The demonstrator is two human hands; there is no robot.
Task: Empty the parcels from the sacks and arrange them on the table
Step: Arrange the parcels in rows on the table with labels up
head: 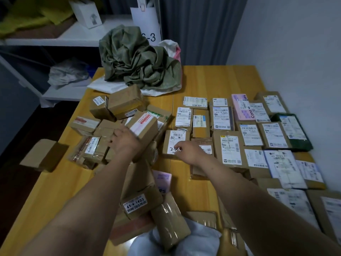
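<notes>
While both bare arms stretch over the yellow wooden worktop [212, 80], the left hand [125, 140] grips the near end of a brown cardboard box with a red-and-white label [145, 127]. Its fingers [118, 133] are curled round the box's edge, with the tips hidden. That box sits tilted on top of a loose pile of brown cardboard parcels [105, 130] on the worktop's left half. Its label faces up and its long axis slants from near left to far right.

The right hand [187, 152] has its fingers [178, 147] bunched together, pinching the near edge of a small brown cardboard parcel with a white label [175, 140]. This parcel lies flat at the left end of the sorted rows, label up, with its long axis pointing away from the person.

To its right lie rows of flat parcels [230, 150], more than a dozen, nearly all label up and edge to edge. One of them is a dark green parcel [295, 137]. There are two pink parcels [240, 108], one in the far row and one nearer, half under the pile.

At the far edge one crumpled green woven sack [136, 60] lies slack on one flattened white sack [103, 85]; whether anything is inside them cannot be told. At the bottom edge one pale plastic sack [199, 235] has brown parcels poking out of it.
</notes>
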